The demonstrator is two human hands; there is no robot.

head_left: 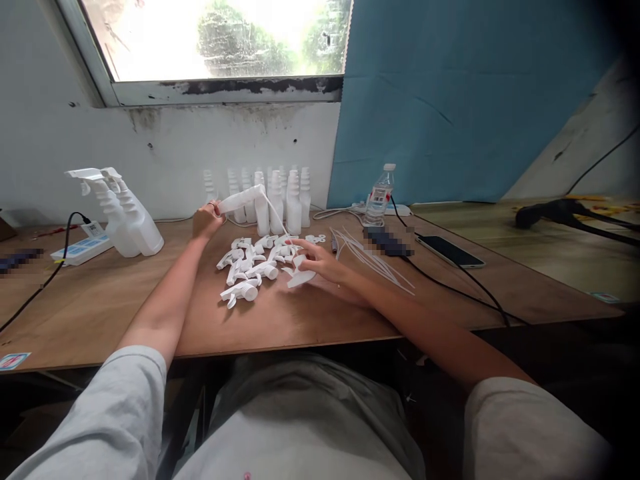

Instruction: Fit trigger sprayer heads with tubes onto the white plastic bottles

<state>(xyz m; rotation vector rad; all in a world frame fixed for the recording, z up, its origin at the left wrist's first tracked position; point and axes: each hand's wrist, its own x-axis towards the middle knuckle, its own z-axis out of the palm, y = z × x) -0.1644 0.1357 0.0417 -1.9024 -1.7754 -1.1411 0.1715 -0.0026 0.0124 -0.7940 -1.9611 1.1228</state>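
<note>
Bottle (241, 200) lay tilted above the table (300, 320), gripped near its base by the left hand (208, 220). From its mouth a thin tube (275, 213) slanted to the half-curled right hand (320, 262), over a spray head (300, 275); one could not tell whether those fingers pinched either. The step looked like fitting tube to bottle; the next move seemingly called for steady alignment.
</note>
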